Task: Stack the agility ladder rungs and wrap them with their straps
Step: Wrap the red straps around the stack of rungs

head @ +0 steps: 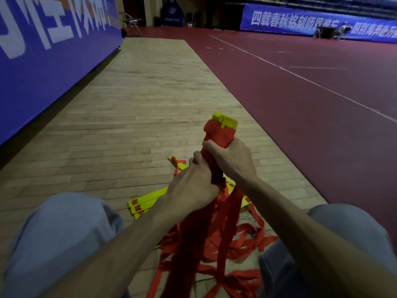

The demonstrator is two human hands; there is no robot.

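left hand [194,182], right hand [233,161], stack [220,133] protruding above

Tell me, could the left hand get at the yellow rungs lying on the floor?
Probably yes, once freed: the left hand grips the strap-wrapped bundle together with the right hand. The floor rungs lie uncovered just beneath it, with nothing between.

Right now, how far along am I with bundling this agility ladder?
Partly done. A bundle of rungs is stacked, and red strap already wraps its upper part. In hand: your right hand grips the bundle while your left hand holds strap just below. Left: a tangle of loose straps hangs down to the floor, and more yellow rungs lie there unbundled.
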